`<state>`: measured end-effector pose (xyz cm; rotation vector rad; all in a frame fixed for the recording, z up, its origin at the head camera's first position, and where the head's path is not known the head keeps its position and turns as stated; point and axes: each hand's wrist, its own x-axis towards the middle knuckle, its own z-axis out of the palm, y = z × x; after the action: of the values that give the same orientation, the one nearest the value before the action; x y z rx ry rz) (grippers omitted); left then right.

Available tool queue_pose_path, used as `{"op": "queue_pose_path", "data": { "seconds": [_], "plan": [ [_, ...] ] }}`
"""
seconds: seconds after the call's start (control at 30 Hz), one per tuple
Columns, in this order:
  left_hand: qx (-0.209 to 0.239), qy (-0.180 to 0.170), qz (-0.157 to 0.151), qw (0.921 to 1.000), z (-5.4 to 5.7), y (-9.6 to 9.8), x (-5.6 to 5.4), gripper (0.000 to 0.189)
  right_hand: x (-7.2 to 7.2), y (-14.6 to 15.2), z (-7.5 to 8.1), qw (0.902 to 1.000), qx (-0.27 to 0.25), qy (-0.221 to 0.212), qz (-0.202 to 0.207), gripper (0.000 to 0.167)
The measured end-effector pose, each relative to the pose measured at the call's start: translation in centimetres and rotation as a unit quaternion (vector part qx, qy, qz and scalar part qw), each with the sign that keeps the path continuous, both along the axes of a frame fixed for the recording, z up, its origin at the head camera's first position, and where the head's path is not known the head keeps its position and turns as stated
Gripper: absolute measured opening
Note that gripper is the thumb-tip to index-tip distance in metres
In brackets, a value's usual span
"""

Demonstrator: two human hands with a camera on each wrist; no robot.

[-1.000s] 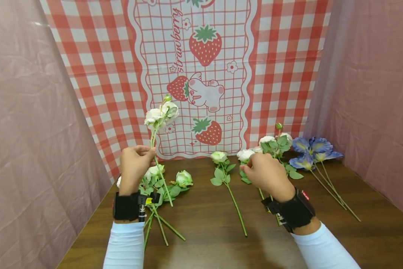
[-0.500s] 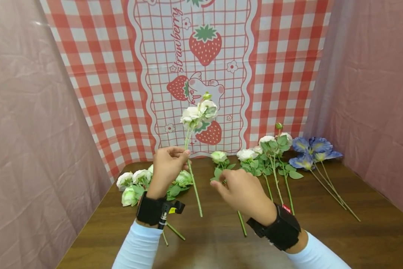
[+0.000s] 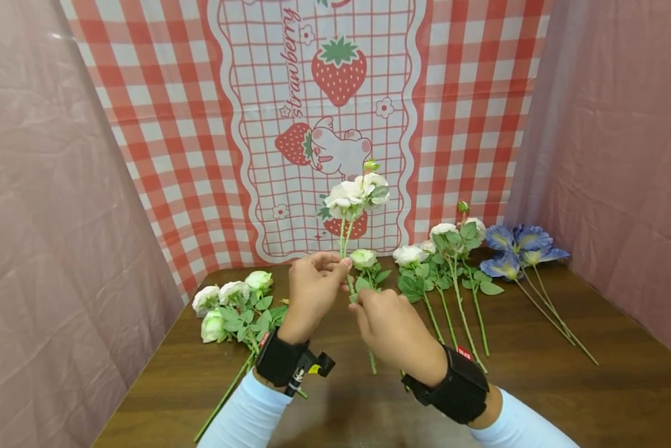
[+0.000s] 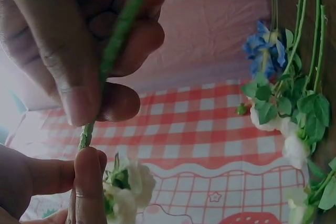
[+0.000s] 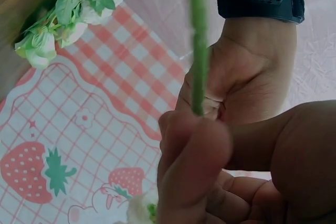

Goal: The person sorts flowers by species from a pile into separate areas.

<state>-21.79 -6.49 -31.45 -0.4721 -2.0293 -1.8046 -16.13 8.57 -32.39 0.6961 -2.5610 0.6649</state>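
Upright over the middle of the table is a white rose spray (image 3: 358,194) with a small green bud on top. My left hand (image 3: 319,289) pinches its stem below the blooms. Lower on the same green stem (image 5: 198,51), the thumb and fingers of my right hand (image 3: 394,330) pinch too; both grips show in the left wrist view. Behind the hands a single pale green rose (image 3: 363,258) lies on the table, its stem partly hidden by them. The lower end of the held stem is mostly covered by the right hand in the head view.
A pile of white and green roses (image 3: 234,311) lies at the left on the brown table (image 3: 537,398). Several white roses (image 3: 447,239) lie right of the middle, with blue irises (image 3: 517,249) beyond. A checked strawberry cloth (image 3: 470,124) hangs behind.
My left hand has carried the white rose spray rightward to the middle. My right hand has moved left and down from the white roses, and now pinches the spray's stem.
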Motion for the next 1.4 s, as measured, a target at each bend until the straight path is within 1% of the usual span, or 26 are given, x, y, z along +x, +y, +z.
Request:
{"op": "queue_pose_path", "data": {
  "seconds": [0.27,0.37,0.43,0.5,0.53,0.57,0.63,0.73,0.77,0.8,0.87,0.97,1.07,1.2,1.27,1.4],
  "plan": [
    [-0.004,0.003,-0.019,0.9998,0.3,-0.1,0.4,0.018,0.1,0.0,0.3,1.0000,0.003,-0.008,0.000,0.016],
    [-0.002,0.001,-0.028,0.9996,0.4,-0.2,0.5,0.022,0.2,0.1,0.4,1.0000,0.003,-0.002,-0.006,0.015],
    [0.001,0.001,-0.040,0.9992,0.4,-0.2,0.4,0.027,0.2,0.2,0.4,0.9999,0.001,0.007,-0.010,0.014],
    [0.008,-0.005,-0.067,0.9977,0.3,-0.3,0.2,0.031,0.2,0.3,0.6,0.9998,-0.002,0.015,-0.013,0.014],
    [0.012,-0.008,-0.086,0.9962,0.3,-0.4,0.0,0.032,0.2,0.4,0.6,0.9997,-0.002,0.018,-0.014,0.014],
    [0.020,-0.014,-0.112,0.9934,0.3,-0.5,-0.2,0.033,0.3,0.4,0.6,0.9997,-0.001,0.022,-0.014,0.015],
    [0.037,-0.029,-0.168,0.9847,0.2,-0.6,-0.5,0.033,0.3,0.5,0.7,0.9995,0.001,0.027,-0.014,0.016],
    [0.056,-0.052,-0.247,0.9661,0.3,-0.9,-0.7,0.033,0.5,0.6,0.8,0.9994,0.002,0.032,-0.014,0.015],
    [0.058,-0.056,-0.265,0.9608,0.3,-1.0,-0.7,0.033,0.5,0.6,0.8,0.9994,-0.001,0.033,-0.013,0.015],
    [0.057,-0.057,-0.278,0.9573,0.3,-1.2,-0.7,0.032,0.5,0.6,0.8,0.9994,-0.004,0.032,-0.012,0.014],
    [0.050,-0.054,-0.295,0.9528,0.4,-1.5,-0.7,0.031,0.5,0.6,0.8,0.9994,-0.012,0.030,-0.009,0.012],
    [0.038,-0.046,-0.306,0.9501,0.5,-1.8,-0.8,0.030,0.5,0.6,0.8,0.9995,-0.020,0.023,-0.006,0.011],
    [0.039,-0.048,-0.316,0.9469,0.6,-2.0,-0.9,0.031,0.4,0.6,0.8,0.9995,-0.025,0.017,-0.007,0.012],
    [0.033,-0.042,-0.312,0.9487,0.7,-2.2,-1.0,0.031,0.4,0.6,0.7,0.9994,-0.032,0.016,-0.005,0.012],
    [0.030,-0.040,-0.305,0.9509,0.7,-2.3,-0.9,0.032,0.4,0.6,0.7,0.9994,-0.031,0.016,-0.005,0.012],
    [0.040,-0.052,-0.300,0.9517,0.6,-2.4,-0.8,0.035,0.4,0.4,0.7,0.9994,-0.032,0.011,-0.004,0.012]
  ]
}}
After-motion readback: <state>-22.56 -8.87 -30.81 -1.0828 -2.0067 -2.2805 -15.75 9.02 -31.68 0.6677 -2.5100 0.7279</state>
